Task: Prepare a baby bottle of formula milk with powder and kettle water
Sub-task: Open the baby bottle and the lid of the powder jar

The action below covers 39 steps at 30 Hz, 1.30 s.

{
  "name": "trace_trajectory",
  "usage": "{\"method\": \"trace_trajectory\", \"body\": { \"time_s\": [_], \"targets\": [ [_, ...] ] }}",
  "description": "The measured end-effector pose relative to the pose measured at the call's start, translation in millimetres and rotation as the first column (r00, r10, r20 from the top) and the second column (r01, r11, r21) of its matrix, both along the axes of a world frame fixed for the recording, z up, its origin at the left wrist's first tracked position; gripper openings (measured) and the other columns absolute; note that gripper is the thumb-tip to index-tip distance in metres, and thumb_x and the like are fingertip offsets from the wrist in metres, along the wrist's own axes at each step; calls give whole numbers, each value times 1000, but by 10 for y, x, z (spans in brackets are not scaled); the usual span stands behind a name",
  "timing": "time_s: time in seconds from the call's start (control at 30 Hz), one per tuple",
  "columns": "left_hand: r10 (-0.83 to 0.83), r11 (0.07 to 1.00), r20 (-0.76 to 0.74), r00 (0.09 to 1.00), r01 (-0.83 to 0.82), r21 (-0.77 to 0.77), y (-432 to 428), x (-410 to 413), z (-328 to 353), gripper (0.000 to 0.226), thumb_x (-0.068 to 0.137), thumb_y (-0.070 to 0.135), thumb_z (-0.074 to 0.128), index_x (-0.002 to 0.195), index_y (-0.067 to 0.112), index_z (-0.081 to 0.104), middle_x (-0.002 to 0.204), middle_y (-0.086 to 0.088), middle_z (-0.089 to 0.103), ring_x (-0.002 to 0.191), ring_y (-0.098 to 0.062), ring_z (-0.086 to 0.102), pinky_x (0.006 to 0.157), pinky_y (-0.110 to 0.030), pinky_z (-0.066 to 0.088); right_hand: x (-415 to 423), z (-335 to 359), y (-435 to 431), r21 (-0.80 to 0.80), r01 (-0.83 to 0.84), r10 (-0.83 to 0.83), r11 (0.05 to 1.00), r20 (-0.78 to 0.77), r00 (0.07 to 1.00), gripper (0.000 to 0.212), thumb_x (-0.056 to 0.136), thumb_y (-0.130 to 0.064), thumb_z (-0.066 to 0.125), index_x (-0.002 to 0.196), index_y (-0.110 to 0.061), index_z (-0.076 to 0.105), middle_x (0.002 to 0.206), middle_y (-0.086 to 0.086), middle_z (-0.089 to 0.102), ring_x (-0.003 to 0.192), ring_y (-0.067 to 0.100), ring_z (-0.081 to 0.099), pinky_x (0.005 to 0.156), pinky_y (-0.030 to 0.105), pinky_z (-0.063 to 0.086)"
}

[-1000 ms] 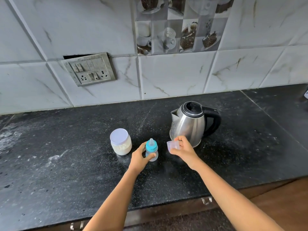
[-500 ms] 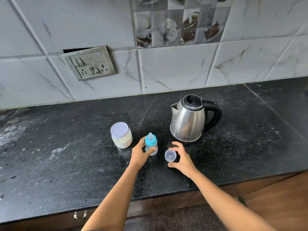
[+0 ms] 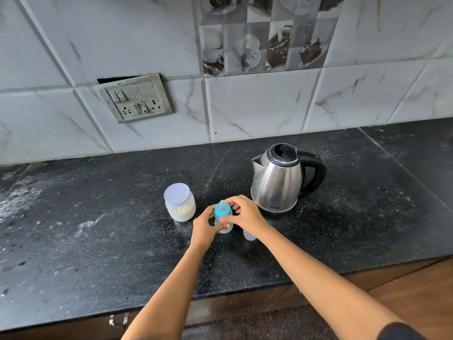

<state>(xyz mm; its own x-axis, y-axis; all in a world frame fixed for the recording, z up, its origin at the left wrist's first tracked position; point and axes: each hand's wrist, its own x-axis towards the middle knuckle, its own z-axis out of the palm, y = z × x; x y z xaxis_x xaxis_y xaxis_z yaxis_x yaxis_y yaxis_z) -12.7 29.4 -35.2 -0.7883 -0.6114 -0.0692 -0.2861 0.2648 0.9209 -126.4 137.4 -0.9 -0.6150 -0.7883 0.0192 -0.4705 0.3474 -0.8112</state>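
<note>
On the desk, your left hand and right hand curl fingers round the baby bottle. Jar alongside holds white powder.

Black speckled counter, white dust at left. 4 items on it: lidded powder jar, baby bottle, clear cap, steel kettle rightmost.

Surface, centre: showing black stone speckled white, with pale dusty smears lying at left.
Wall tiles, upper frame: showing white marble with grey-brown veining.
Picture tile, top centre: carrying a grey check of cups and dark cakes.
Kettle: gleaming silver, wearing a black lid and handle.
Jar: holding white powder under a pale lilac lid.
Bottle: wearing a turquoise collar over a clear body.
</note>
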Motion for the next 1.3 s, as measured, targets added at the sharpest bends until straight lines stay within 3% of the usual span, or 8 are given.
{"method": "trace_trajectory", "body": {
  "time_s": [0.27, 0.57, 0.73, 0.83, 0.93, 1.03, 1.13, 1.3],
  "targets": [
    [-70, 997, 57, 996, 68, 31, -172, -2, -116, 58, 71, 14, 80, 119, 32, 54, 111, 17, 63, 106, -1, 57, 93, -19, 43, -32, -49, -140, 28, -35, 37, 999, -39, 999, 42, 75, -22, 80, 112, -15, 62, 113, -1, 60, 100, 8, 57, 90, 30, 53],
    [-171, 985, 100, 980, 170, 17, -312, -26, -79, 57, 72, 16, 81, 120, 32, 54, 108, 23, 59, 102, 12, 53, 85, -8, 37, -179, -82, -175, 71, -236, 244, 969, -123, 962, 47, 81, -24, 74, 123, -15, 57, 120, -3, 57, 109, 5, 52, 97, 28, 48],
    [-198, 980, 98, 975, 198, 10, -344, -21, -95, 56, 72, 16, 81, 119, 30, 54, 108, 23, 59, 99, 20, 50, 81, -1, 37, -362, 26, -233, 207, -421, 448, 883, -103, 888, 46, 83, -14, 69, 127, -19, 56, 121, -8, 51, 110, 7, 43, 100, 30, 37],
    [-208, 978, 112, 972, 209, 3, -357, -30, -108, 59, 72, 19, 81, 125, 23, 55, 114, 14, 60, 103, 7, 53, 87, -8, 37, -446, 136, -266, 339, -475, 527, 812, -79, 846, 50, 89, -14, 62, 136, -26, 49, 130, -2, 41, 117, 13, 32, 106, 36, 30],
    [-209, 978, 111, 972, 210, 3, -353, -31, -123, 64, 72, 21, 81, 129, 21, 52, 119, 11, 59, 110, -2, 53, 95, -19, 37, -428, 164, -237, 366, -461, 488, 808, 21, 873, 57, 84, -22, 68, 136, -34, 46, 132, -5, 34, 124, 15, 30, 106, 36, 30],
    [-213, 976, 77, 974, 215, -22, -335, -24, -115, 59, 73, 22, 80, 126, 23, 53, 117, 13, 61, 107, 0, 55, 95, -17, 41, -274, 59, -210, 222, -322, 324, 920, 30, 946, 66, 66, -27, 83, 123, -30, 50, 120, -10, 43, 114, 11, 41, 95, 29, 39],
    [-218, 976, 79, 973, 219, -8, -336, -22, -116, 56, 75, 21, 79, 125, 25, 54, 117, 13, 60, 108, -2, 55, 97, -19, 42, -160, -37, -187, 104, -214, 215, 971, 7, 977, 55, 65, -24, 83, 112, -27, 54, 114, -10, 53, 106, 9, 48, 88, 27, 41],
    [-213, 977, 84, 973, 213, 3, -346, -18, -140, 61, 73, 20, 80, 127, 25, 52, 119, 12, 60, 110, -2, 53, 99, -21, 38, -196, 18, -137, 136, -319, 302, 938, 133, 944, 66, 80, -11, 67, 136, -37, 42, 137, -21, 47, 129, 1, 39, 107, 29, 32]
  ]
}}
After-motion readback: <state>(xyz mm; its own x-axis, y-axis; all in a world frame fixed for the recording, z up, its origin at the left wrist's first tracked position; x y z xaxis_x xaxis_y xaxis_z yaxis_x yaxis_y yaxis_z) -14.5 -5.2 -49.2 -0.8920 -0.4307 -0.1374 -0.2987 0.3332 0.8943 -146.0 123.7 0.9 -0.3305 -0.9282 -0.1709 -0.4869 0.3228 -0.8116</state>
